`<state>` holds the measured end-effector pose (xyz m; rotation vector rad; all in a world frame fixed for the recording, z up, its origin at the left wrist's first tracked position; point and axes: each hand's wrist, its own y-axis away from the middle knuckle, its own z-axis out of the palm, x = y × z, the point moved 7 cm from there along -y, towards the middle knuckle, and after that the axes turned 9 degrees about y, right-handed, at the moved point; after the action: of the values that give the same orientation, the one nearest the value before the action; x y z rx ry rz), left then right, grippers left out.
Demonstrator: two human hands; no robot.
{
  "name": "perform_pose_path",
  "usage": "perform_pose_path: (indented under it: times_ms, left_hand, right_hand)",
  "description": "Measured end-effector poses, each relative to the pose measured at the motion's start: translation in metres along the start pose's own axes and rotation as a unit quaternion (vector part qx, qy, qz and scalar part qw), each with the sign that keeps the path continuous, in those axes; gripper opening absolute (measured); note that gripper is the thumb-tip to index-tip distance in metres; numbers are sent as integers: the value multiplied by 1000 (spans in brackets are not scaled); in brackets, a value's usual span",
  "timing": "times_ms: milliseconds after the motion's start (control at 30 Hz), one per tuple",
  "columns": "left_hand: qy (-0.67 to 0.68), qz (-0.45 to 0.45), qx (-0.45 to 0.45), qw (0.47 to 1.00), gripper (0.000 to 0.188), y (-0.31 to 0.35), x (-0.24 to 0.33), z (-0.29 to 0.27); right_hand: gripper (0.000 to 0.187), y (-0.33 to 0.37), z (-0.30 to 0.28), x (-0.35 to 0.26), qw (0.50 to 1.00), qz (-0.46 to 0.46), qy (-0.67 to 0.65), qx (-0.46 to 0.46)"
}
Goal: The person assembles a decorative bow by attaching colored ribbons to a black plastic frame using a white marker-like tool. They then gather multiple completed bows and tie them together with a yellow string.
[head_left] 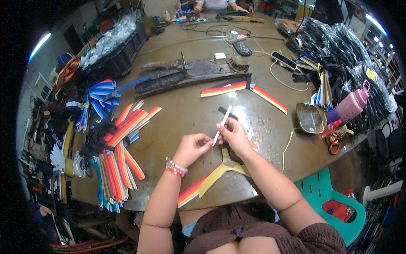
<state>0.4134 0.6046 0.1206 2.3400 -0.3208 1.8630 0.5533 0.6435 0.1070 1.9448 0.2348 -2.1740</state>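
Note:
A narrow white strip (pixel 223 122) slants between my two hands over the table. Its lower end is pinched by the fingertips of my left hand (pixel 195 149), which has beaded bracelets at the wrist. Higher up, the fingers of my right hand (pixel 235 137) are closed on the same strip. A small black piece (pixel 228 113) shows just beyond my right fingers. Nearer to me lies a Y-shaped strap piece (pixel 216 175), with yellow-backed arms and a red, orange and white striped end. Another striped V-shaped strap (pixel 228 89) with a dark joint rests farther off.
On the left are striped strap bundles (pixel 116 163) and blue ones (pixel 99 99). Beyond my hands lies a worn wooden board (pixel 194 75). At right stand a metal tray (pixel 310 118), orange scissors (pixel 335 143), a pink-purple bottle (pixel 349 103) and a green chair (pixel 332 203). Another person (pixel 216 5) sits opposite.

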Motion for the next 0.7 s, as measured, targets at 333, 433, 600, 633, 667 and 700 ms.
perform_pose_path:
  times_ms: [333, 433, 600, 633, 667, 700]
  left_hand:
    - [-272, 191, 119, 936, 11, 2, 29, 3]
    - [-308, 188, 109, 926, 12, 2, 29, 5]
    - [-266, 190, 86, 941, 13, 3, 24, 4]
    - [-237, 167, 86, 953, 15, 3, 20, 1]
    - [-196, 139, 71, 968, 15, 1, 15, -2]
    - [-139, 138, 65, 978, 18, 1, 14, -5]
  right_hand:
    - [15, -2, 0, 2, 999, -8, 23, 43]
    - [16, -3, 2, 1, 999, -34, 38, 13]
    - [22, -5, -2, 12, 999, 18, 49, -5]
    - [26, -5, 1, 7, 999, -8, 33, -24]
    - [30, -6, 2, 9, 999, 13, 31, -35]
    - [33, -5, 5, 4, 998, -4, 4, -61]
